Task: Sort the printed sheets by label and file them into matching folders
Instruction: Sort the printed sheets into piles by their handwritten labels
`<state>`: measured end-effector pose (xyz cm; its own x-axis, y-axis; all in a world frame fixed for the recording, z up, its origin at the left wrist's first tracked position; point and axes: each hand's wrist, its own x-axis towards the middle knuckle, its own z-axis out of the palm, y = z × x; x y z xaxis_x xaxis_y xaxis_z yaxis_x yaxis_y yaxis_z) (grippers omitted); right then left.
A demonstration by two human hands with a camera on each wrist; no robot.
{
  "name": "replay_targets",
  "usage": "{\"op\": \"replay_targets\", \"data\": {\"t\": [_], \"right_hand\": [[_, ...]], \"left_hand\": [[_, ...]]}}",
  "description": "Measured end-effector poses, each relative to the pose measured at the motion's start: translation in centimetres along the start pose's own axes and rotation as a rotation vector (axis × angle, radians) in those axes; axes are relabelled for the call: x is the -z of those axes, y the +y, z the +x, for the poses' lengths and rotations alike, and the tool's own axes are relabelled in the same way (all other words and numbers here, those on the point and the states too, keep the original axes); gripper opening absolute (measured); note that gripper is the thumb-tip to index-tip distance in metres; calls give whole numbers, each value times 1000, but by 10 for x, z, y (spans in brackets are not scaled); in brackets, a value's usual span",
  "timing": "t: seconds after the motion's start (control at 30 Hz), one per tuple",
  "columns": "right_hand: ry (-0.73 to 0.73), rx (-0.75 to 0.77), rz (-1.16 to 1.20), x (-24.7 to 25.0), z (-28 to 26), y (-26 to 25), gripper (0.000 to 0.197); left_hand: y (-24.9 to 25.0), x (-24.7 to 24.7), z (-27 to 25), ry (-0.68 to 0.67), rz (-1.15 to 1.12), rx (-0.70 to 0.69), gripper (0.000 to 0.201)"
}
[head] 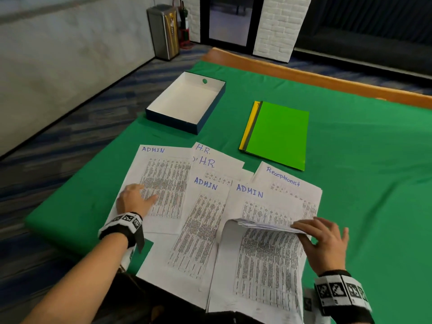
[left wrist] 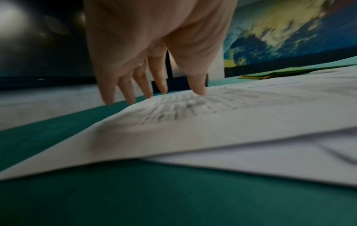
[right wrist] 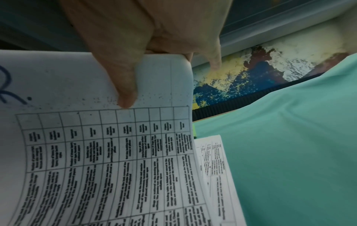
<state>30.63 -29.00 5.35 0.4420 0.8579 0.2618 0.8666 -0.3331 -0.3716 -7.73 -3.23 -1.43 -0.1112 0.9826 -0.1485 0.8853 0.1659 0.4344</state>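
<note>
Right hand (head: pixel 323 242) pinching the top edge of a bent-over sheaf of sheets (head: pixel 264 260), thumb (right wrist: pixel 125 85) pressed on the printed face, other fingers behind the fold. Sheaf curled toward the body, lower half lying flat at the near edge of the green cloth (head: pixel 362 183). On the wrist view, a blue handwritten mark (right wrist: pixel 7 88) at the frame edge, cut off and unreadable.

Left hand (head: pixel 134 199) flat, fingers straight and spread, pressing down on the far-left ADMIN sheet (head: pixel 163 183); grasping nothing. Fingertips (left wrist: pixel 200 91) touching the paper in the blurred wrist view.

Between the hands, a second ADMIN sheet (head: pixel 201 225), overlapped on its right by a third ADMIN sheet (head: pixel 252 202) lying under the lifted sheaf. Beyond these, two H.R. sheets (head: pixel 210 160), mostly covered, only headings and top rows showing. To the right, a Receptionist sheet (head: pixel 285 181), lower part hidden under the ADMIN page. Table print too small to read anywhere.

Farther out, a closed green folder (head: pixel 278 134) lying flat on top of a yellow folder (head: pixel 249 125), only the yellow spine edge showing, its label cut off. Left of the folders, an open dark-blue box (head: pixel 187 101) with white lining, nothing visible inside.
</note>
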Motion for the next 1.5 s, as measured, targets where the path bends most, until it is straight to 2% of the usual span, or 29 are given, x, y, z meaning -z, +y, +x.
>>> {"op": "replay_targets", "data": {"t": [0.07, 0.13, 0.2, 0.27, 0.37, 0.47, 0.53, 0.6, 0.67, 0.73, 0.8, 0.93, 0.97, 1.03, 1.07, 1.13, 1.23, 1.3, 1.4, 1.5], "right_hand": [[-2, -31, 15, 0, -5, 1, 29], [-6, -65, 35, 0, -8, 2, 30], [-3, -73, 38, 1, -11, 3, 30], [7, -69, 26, 1, -11, 2, 29], [35, -74, 11, 0, -11, 0, 28], [49, -79, 13, 1, -11, -3, 28], [46, -85, 25, 0, -11, -3, 29], [37, -87, 29, 0, -10, -4, 29], [25, -89, 31, -1, -9, -4, 28], [16, -93, 40, -2, -8, -3, 27], [12, -98, 51, -2, -7, -2, 25], [12, -114, 77, -3, -6, 0, 22], [12, -114, 83, -3, -6, 0, 22], [10, -107, 93, -3, -6, 1, 22], [10, -105, 97, -3, -6, 2, 22], [11, -102, 101, -3, -5, 3, 22], [17, -92, 108, -4, -4, 4, 21], [17, -85, 112, -6, -3, 5, 22], [18, -78, 113, -9, -2, 5, 23], [33, -76, 123, -9, 0, 4, 23]], "left_hand": [[-16, -1, 10, -65, 101, 171, 110], [-21, 1, 15, -106, 90, 296, 140], [-19, 9, 17, -116, 85, 327, 152], [-17, 15, 21, -129, 38, 346, 153], [-15, 23, 26, -160, -56, 398, 134], [-12, 35, 26, -176, 4, 305, 76], [-1, 48, 21, -104, 24, 232, 45], [19, 65, 16, -43, -94, 155, 37], [42, 85, 10, -34, -428, 88, 38], [62, 102, -3, -95, -777, 60, 44], [73, 102, -19, -199, -902, 40, 47], [68, 52, -44, -393, -768, 26, 47], [64, 37, -47, -431, -673, 31, 49], [56, 9, -54, -471, -335, -5, 52], [55, 0, -60, -464, -157, -40, 52], [55, -14, -73, -409, 22, -95, 62], [57, -25, -83, -349, 94, -124, 90], [61, -22, -83, -341, 132, -132, 96], [66, -18, -81, -343, 87, -65, 108], [68, -17, -82, -342, 40, -7, 106]]}}
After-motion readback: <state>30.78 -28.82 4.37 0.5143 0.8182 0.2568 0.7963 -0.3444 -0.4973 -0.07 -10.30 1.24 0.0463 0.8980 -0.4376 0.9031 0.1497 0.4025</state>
